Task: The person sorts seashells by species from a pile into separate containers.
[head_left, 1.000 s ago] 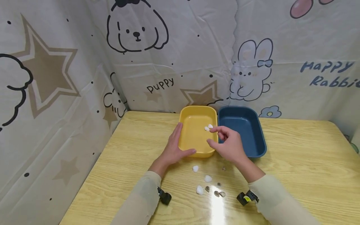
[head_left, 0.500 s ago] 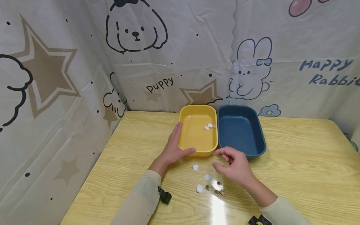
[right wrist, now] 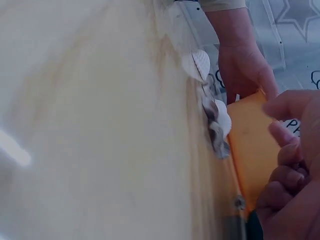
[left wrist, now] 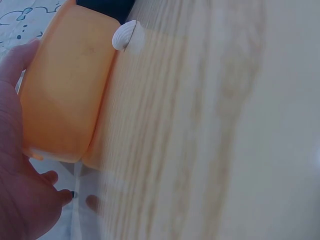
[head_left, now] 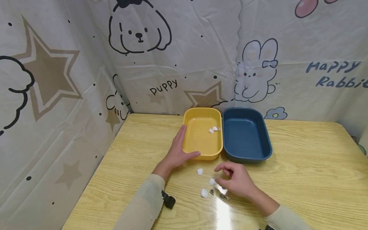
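Bench [head_left: 310, 159]: pale wood grain, glare-streaked | Behind: cartoon-printed cloth [head_left: 201, 60] | Shells [head_left: 204, 193]: on bench, others inside yellow tray [head_left: 198, 139] | Left hand [head_left: 176, 153]: spread against yellow tray | Right hand [head_left: 237, 179]: thumb, forefinger apart near shells

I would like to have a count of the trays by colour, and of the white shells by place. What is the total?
Yellow tray: 1
Blue tray: 1
White shells on the table: 3
White shells in the yellow tray: 2
Total: 7
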`<state>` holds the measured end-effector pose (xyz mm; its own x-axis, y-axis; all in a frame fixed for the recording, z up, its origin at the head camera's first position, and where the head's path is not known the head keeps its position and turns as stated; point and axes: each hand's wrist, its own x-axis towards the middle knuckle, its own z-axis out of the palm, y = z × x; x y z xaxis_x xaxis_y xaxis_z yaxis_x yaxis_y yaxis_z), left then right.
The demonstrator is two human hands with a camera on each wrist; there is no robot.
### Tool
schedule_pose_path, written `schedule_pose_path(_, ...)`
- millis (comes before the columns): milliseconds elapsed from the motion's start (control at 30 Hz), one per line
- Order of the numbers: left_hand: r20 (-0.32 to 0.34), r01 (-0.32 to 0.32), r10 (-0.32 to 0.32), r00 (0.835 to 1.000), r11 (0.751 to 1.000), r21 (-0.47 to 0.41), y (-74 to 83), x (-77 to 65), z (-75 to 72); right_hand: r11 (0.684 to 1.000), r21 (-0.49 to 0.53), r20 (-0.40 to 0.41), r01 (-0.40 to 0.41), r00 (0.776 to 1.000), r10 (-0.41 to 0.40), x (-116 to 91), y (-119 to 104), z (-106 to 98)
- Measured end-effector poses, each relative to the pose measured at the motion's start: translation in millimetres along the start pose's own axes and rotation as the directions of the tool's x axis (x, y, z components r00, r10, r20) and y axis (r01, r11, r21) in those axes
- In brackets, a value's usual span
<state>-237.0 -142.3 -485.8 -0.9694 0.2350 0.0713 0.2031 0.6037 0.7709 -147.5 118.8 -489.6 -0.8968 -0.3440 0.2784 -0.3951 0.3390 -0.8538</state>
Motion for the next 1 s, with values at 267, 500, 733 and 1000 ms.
schedule_pose_path(267, -0.009, -0.035, 0.035, 0.999, 0.999, -0.002, -0.8, 1.9, -0.1, 0.996, -0.044, 0.095, -0.076, 0.992, 0.080, 2, 10, 8)
schedule_pose_path(500, -0.006, -0.032, 0.032, 0.999, 0.999, -0.013, -0.2, 0.7, -0.3, 0.991, -0.126, 0.145, -0.043, 0.988, 0.061, 2, 12, 9)
schedule_pose_path(733, -0.005, -0.037, 0.037, 0.999, 0.999, -0.012, -2.3, 0.6, -0.3, 0.975, -0.221, 0.141, -0.028, 0.988, 0.060, 2, 12, 11)
schedule_pose_path(1000, -0.009, -0.051, 0.051, 0.999, 0.999, -0.016, -2.8, 0.5, 0.2, 0.972, -0.225, 0.092, -0.068, 0.992, 0.090, 3, 12, 12)
